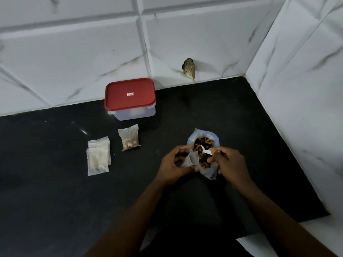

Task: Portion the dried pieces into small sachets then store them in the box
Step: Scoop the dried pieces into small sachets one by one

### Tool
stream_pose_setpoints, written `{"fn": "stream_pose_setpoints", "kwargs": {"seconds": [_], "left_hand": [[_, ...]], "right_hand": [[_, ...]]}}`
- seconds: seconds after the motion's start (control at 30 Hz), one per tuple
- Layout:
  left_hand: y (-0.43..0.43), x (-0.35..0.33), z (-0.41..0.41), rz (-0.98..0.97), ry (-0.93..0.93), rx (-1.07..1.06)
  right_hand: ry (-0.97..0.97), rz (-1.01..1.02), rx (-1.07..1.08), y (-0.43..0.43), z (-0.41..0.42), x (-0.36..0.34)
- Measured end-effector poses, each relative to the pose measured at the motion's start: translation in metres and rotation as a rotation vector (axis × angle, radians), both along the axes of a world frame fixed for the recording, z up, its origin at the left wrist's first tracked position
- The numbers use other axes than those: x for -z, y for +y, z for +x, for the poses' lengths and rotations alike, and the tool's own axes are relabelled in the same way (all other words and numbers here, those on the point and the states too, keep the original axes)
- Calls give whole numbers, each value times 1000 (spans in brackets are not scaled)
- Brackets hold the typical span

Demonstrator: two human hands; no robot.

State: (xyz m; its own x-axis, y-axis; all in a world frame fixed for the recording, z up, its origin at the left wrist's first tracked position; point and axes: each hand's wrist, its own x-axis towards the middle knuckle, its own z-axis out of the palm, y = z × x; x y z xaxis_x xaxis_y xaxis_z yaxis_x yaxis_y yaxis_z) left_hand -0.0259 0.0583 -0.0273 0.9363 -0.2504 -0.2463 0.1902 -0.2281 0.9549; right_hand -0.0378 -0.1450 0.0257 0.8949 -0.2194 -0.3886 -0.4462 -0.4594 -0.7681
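1. In the head view we look down on a black table (55, 182) set into a corner of white tiled walls (74, 52).
2. Our left hand (173, 165) is near the middle of the table. Its fingers (182, 148) are curled round a small sachet (191, 160), which they hold just beside the left edge of the bag's mouth.
3. Our right hand (230, 162) pinches the handle of a white scoop (205, 151), with the fingers clamped on it.
4. The scoop's bowl sits among the dried pieces (204, 141) in the open plastic bag (211, 172), which stands between our two hands.
5. The scoop is small and a little blurred, so we cannot tell whether it carries any pieces.
6. To the left, apart from our hands, a filled sachet (130, 138) lies on the table, with brown pieces gathered at its near end.
7. Farther left lies a small stack of pale sachets (98, 157), overlapping one another.
8. The box (133, 114), with its red lid (130, 96) on, stands at the far side of the table against the wall, just beyond the filled sachet.
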Motion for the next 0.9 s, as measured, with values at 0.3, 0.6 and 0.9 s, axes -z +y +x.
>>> {"fn": "stream_pose_setpoints", "kwargs": {"seconds": [0.3,0.6,0.9], "left_hand": [[0,-2,2,14,10,24],[2,-9,2,-5,-22,28],[5,-8,4,-19,-18,74]], "right_hand": [[171,334,234,-4,0,-2],[242,526,374,-9,0,-2],[222,481,321,-5,3,-4]]}}
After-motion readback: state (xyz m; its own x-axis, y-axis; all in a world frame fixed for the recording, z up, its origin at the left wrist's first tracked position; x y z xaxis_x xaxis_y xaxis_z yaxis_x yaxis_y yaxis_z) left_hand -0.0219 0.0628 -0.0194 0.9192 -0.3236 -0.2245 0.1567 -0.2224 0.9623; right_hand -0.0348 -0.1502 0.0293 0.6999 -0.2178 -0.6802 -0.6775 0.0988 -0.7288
